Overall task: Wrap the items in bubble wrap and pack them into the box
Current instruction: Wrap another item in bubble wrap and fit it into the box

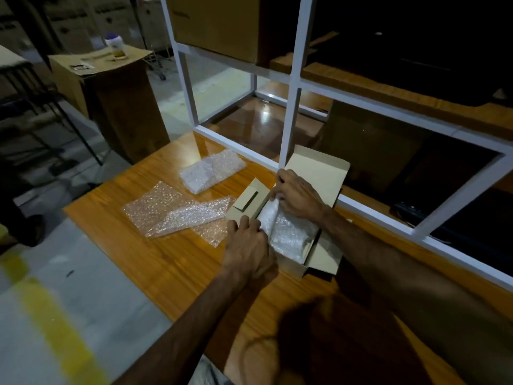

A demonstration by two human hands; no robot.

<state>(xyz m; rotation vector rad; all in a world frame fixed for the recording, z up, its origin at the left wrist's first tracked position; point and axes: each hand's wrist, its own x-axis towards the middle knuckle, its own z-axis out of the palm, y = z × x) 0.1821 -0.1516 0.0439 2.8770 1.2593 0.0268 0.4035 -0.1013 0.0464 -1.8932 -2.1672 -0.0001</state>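
Observation:
An open cardboard box [319, 173] sits on the wooden table [166, 262], its flaps folded out. Inside it lies a bundle wrapped in bubble wrap [288, 232]. My left hand [247, 245] grips the near end of that bundle at the box's left rim. My right hand [297, 193] pinches its far end against the box's back wall. What the wrap covers is hidden. A second wrapped bundle [211, 169] lies on the table beyond the box. Loose flat sheets of bubble wrap [172, 212] lie to the left of the box.
A white metal shelf frame [294, 79] stands right behind the box, with a large carton [216, 20] on an upper level. A tall cardboard stand [111, 87] with a bottle [116, 45] on it is at far left. The table's left edge drops to the floor.

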